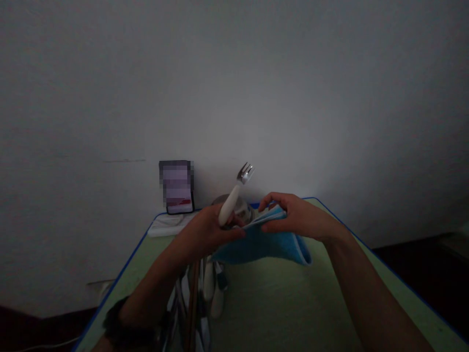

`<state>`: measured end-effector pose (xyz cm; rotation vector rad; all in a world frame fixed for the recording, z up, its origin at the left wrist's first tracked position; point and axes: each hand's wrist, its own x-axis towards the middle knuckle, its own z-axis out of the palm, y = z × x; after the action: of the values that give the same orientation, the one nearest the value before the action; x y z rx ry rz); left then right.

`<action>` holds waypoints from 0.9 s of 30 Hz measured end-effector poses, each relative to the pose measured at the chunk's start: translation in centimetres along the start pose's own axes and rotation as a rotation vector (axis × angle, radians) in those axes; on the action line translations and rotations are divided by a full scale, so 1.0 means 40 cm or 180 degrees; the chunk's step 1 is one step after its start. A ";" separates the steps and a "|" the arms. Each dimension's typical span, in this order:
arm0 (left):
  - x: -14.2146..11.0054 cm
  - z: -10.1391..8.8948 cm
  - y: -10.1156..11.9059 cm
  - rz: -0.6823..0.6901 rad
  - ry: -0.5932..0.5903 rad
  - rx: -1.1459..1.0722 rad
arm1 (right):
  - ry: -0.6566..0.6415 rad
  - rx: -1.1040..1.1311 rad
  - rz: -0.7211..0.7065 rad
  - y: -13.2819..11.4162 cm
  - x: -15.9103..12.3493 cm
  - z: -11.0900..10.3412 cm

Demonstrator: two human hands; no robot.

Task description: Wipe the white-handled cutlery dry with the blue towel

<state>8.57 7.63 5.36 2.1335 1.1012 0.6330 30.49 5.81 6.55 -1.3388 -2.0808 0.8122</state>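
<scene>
At the far left corner of the green table [278, 313], a phone [179, 188] stands upright by the wall [278, 98], with a white object [166, 227] beside it. Nearer, pale-handled cutlery [217, 303] and brown sticks [193, 303] lie lengthwise, partly under the left forearm. The left hand [205, 227] is mostly closed around a fork [229, 205], tines up and leaning right; its thumb meets the edge of a blue cloth [256, 247]. Behind is a clear container [244, 209]. The cloth hangs between the hands, and the right hand [302, 215], half curled, pinches its upper edge between thumb and fingers. The step in hand looks like bringing cloth and fork together; from here, any contact would call for a steady handle and the cloth kept gathered.
</scene>
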 end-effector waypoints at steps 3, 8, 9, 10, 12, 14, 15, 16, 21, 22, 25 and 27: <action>0.001 -0.004 -0.008 0.0005 0.0050 0.0047 | -0.0327 -0.0306 -0.0002 0.010 -0.003 -0.009; -0.005 -0.010 -0.006 0.0016 -0.0056 0.0009 | -0.0337 0.0123 -0.0130 0.014 -0.004 -0.008; -0.008 -0.012 -0.004 0.0017 -0.0106 -0.0022 | -0.0295 0.0347 -0.0167 0.013 -0.004 -0.006; -0.011 -0.015 -0.003 0.0020 -0.0172 -0.0057 | -0.0278 0.0573 -0.0193 0.011 -0.003 -0.003; -0.017 -0.023 0.000 0.0025 -0.0309 -0.0127 | -0.0254 0.0964 -0.0198 0.006 -0.002 0.003; -0.023 -0.031 0.001 0.0019 -0.0373 -0.0164 | -0.0134 0.1166 -0.0144 0.002 -0.002 0.007; -0.025 -0.035 0.001 0.0014 -0.0385 -0.0170 | -0.0055 0.1190 -0.0106 0.001 -0.003 0.007; -0.027 -0.039 -0.002 0.0014 -0.0378 -0.0181 | -0.0010 0.1169 -0.0068 0.002 -0.004 0.005; -0.029 -0.059 -0.025 -0.0111 -0.0242 -0.0305 | -0.0640 0.0824 0.0000 0.024 -0.010 -0.019; -0.029 -0.061 -0.029 -0.0151 -0.0210 -0.0327 | -0.0699 0.0779 0.0025 0.029 -0.010 -0.024; -0.027 -0.061 -0.032 -0.0165 -0.0212 -0.0425 | -0.0413 0.0888 0.0087 0.041 -0.005 -0.031; -0.025 -0.057 -0.027 -0.0116 -0.0237 -0.0397 | -0.0056 0.1162 0.0064 0.044 0.001 -0.030</action>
<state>5.96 8.01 6.01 2.0099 1.0309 0.5851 32.40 6.69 6.10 -1.1556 -1.8215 1.1512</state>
